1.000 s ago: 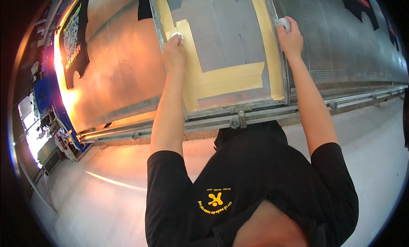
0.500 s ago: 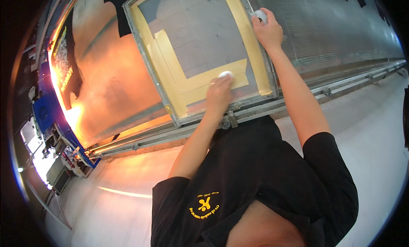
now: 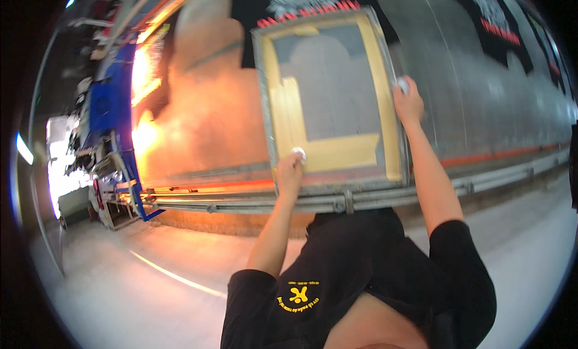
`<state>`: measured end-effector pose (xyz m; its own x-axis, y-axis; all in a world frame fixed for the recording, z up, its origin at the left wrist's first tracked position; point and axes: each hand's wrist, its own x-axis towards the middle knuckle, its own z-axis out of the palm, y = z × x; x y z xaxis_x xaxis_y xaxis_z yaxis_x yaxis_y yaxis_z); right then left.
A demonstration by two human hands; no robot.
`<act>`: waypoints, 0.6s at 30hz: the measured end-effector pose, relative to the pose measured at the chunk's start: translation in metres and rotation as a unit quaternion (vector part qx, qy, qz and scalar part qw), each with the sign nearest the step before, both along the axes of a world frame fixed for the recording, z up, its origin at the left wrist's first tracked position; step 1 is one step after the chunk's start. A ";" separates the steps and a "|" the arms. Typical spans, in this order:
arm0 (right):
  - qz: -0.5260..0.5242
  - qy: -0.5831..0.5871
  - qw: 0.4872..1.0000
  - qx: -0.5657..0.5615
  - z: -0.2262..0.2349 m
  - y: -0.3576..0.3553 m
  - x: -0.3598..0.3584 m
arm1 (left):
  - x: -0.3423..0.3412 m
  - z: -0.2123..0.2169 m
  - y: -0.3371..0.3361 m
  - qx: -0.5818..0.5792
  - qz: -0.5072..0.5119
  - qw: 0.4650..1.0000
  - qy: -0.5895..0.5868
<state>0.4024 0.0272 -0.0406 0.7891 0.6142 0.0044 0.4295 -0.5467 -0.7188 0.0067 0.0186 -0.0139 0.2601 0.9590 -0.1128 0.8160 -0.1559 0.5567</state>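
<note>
A screen-printing frame (image 3: 262, 102) with a grey metal rim lies over the table, near edge toward me. Its grey mesh (image 3: 340, 99) is bordered by yellow masking tape (image 3: 337, 151). My left hand (image 3: 289, 174) is closed on a small white wad at the tape's lower left corner; its exact kind cannot be made out. At the frame's right side, my right hand (image 3: 410, 103) is closed round another small white thing (image 3: 402, 84), close against the rim. Black fabric with a red and grey print (image 3: 313, 6) shows beyond the frame's far edge.
The long metal-topped table (image 3: 475, 108) carries more black printed pieces (image 3: 497, 30) at the right. A metal rail (image 3: 241, 203) runs along its near edge. Orange light glares at the left, beside a blue machine part (image 3: 111, 105). Pale floor (image 3: 174, 253) lies below.
The view has shifted, so the frame looks straighter and lower to the right. My left hand has moved from the lower tape strip's middle to its left end. My right hand stays at the frame's right side.
</note>
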 end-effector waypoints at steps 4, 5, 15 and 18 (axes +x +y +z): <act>0.024 0.009 0.994 0.102 -0.001 -0.004 0.010 | -0.007 -0.011 -0.010 -0.111 0.192 0.931 -0.290; 0.007 0.010 0.994 0.104 0.004 -0.007 0.021 | -0.010 -0.013 -0.012 -0.117 0.215 0.908 -0.341; 0.064 -0.003 0.955 0.291 0.197 -0.053 0.014 | -0.090 0.038 -0.027 -0.310 0.296 0.673 -0.603; 0.052 0.225 0.922 0.312 0.220 -0.079 0.014 | -0.083 0.037 -0.030 -0.458 0.224 0.638 -0.577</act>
<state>0.4165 -0.0521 0.1794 0.7349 0.6747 0.0693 0.0386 0.0604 -0.9974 -0.0765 -0.0111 0.0232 0.3993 0.6352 -0.6611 -0.3703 0.7714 0.5175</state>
